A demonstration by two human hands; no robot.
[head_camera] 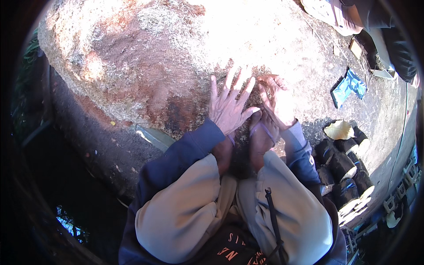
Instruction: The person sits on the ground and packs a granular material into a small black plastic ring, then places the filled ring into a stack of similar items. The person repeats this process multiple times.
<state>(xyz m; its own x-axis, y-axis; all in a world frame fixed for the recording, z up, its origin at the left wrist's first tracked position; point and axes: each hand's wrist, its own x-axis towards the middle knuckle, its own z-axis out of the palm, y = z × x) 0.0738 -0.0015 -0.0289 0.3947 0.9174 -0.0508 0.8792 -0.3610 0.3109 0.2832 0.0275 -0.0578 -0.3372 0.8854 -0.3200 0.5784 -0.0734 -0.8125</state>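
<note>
My left hand (228,107) is spread palm down at the near edge of a broad heap of pale, shredded fibrous material (145,69), over my feet. To its right, my right hand (276,99) has bent fingers near a thin brownish piece (266,78); glare and the fingers hide whether it touches that piece. My left hand holds nothing that I can see. Below both hands are my two sandalled feet (261,135).
A flat blade-like metal piece (154,137) lies left of my left sleeve. To the right are blue packets (349,86), a dry yellow leaf (339,130) and several dark cylindrical bundles (341,162). Another person's clothing (334,15) shows at the top right.
</note>
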